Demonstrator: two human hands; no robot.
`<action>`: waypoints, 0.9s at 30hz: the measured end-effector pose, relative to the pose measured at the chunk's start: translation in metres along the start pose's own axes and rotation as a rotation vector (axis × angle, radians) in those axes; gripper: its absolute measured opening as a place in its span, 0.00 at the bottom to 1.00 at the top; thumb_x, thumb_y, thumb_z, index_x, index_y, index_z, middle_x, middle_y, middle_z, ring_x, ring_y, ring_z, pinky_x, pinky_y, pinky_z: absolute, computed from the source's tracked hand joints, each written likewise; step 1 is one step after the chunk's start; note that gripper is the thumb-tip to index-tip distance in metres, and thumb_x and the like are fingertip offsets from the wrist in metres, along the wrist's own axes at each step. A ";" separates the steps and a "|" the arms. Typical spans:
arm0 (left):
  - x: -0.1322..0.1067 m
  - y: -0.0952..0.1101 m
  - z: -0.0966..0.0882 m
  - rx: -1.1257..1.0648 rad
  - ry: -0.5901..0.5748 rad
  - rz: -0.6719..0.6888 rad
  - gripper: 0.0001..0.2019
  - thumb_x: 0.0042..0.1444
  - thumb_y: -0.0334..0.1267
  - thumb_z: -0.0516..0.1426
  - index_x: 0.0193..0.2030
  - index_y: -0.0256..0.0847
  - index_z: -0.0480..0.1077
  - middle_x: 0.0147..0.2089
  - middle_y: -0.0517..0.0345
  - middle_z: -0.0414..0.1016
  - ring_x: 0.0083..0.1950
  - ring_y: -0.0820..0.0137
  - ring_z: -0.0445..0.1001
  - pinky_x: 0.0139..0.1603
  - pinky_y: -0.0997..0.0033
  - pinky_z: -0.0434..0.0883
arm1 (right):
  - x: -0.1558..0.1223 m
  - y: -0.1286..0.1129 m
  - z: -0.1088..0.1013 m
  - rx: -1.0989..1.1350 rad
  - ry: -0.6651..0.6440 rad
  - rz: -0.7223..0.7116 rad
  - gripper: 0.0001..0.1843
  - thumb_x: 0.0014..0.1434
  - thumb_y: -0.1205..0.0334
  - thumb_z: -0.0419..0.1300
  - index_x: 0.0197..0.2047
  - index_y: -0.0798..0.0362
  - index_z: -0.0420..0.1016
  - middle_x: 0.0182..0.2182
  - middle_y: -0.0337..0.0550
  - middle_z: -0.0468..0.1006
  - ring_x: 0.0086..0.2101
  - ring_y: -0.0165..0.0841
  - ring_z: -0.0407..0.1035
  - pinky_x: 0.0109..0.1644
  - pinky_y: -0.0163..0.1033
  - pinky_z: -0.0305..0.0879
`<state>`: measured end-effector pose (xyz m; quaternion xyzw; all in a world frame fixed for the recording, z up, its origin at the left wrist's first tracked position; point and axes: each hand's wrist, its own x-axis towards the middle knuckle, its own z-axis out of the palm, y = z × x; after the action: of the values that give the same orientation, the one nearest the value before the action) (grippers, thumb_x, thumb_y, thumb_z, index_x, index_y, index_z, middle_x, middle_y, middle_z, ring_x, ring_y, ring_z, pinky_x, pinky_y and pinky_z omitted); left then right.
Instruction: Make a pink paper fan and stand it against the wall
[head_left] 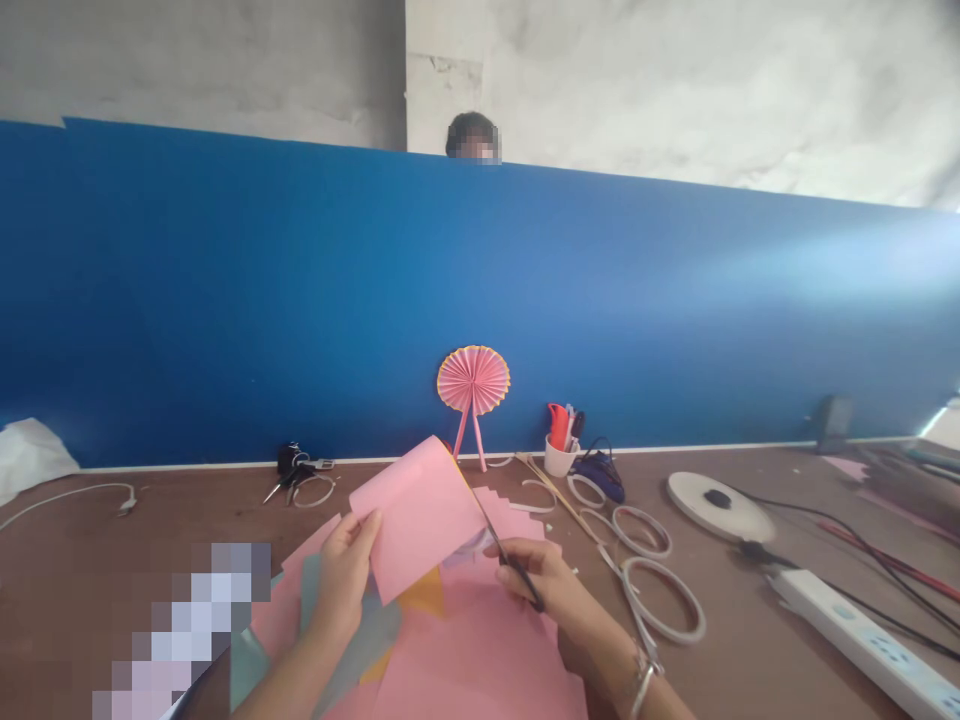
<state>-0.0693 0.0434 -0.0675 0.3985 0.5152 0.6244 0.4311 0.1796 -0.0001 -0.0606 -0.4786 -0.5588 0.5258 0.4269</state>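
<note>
My left hand (pixel 346 570) pinches the lower left edge of a pink paper sheet (pixel 416 515) and holds it up above the desk. My right hand (pixel 544 580) is closed on a pair of scissors (pixel 504 552), whose blades run along the sheet's right edge. Under both hands lies a stack of pink sheets (pixel 480 660) with some teal and orange ones among them.
A pink pleated paper fan (pixel 473 382) leans on the blue partition (pixel 300 300). Keys (pixel 294 470), several white tape rings (pixel 660 598), a cup of pens (pixel 561 450), wooden sticks (pixel 551 490), a round white base (pixel 720 505) and a power strip (pixel 862 640) lie on the brown desk (pixel 112 550). A person sits behind the partition.
</note>
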 end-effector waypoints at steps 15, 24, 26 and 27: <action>-0.002 0.004 0.001 -0.023 0.017 -0.029 0.18 0.42 0.50 0.63 0.34 0.38 0.75 0.34 0.55 0.77 0.40 0.63 0.72 0.35 0.71 0.69 | 0.003 0.004 -0.003 -0.006 -0.025 -0.001 0.21 0.47 0.50 0.66 0.39 0.57 0.78 0.19 0.33 0.65 0.19 0.23 0.55 0.22 0.30 0.53; -0.003 0.006 0.002 -0.039 0.007 -0.042 0.18 0.41 0.51 0.63 0.34 0.38 0.75 0.32 0.56 0.76 0.39 0.64 0.71 0.34 0.73 0.68 | 0.002 0.002 0.001 0.007 0.028 0.026 0.20 0.45 0.50 0.67 0.37 0.57 0.78 0.18 0.32 0.63 0.19 0.23 0.54 0.22 0.30 0.52; -0.003 0.006 0.002 -0.024 0.012 -0.035 0.19 0.40 0.51 0.64 0.33 0.38 0.75 0.30 0.57 0.75 0.36 0.65 0.70 0.31 0.73 0.67 | 0.002 0.001 0.001 0.006 0.028 0.035 0.20 0.44 0.50 0.67 0.36 0.57 0.78 0.16 0.31 0.61 0.18 0.23 0.53 0.21 0.30 0.52; -0.003 0.006 0.002 -0.018 0.017 -0.027 0.19 0.40 0.52 0.64 0.32 0.37 0.75 0.30 0.58 0.74 0.35 0.66 0.69 0.30 0.74 0.67 | 0.002 0.000 0.002 0.002 0.027 0.036 0.20 0.43 0.51 0.67 0.35 0.57 0.78 0.16 0.31 0.60 0.18 0.23 0.52 0.21 0.30 0.51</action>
<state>-0.0675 0.0408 -0.0614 0.3822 0.5186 0.6265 0.4388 0.1777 0.0018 -0.0608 -0.4950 -0.5438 0.5276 0.4253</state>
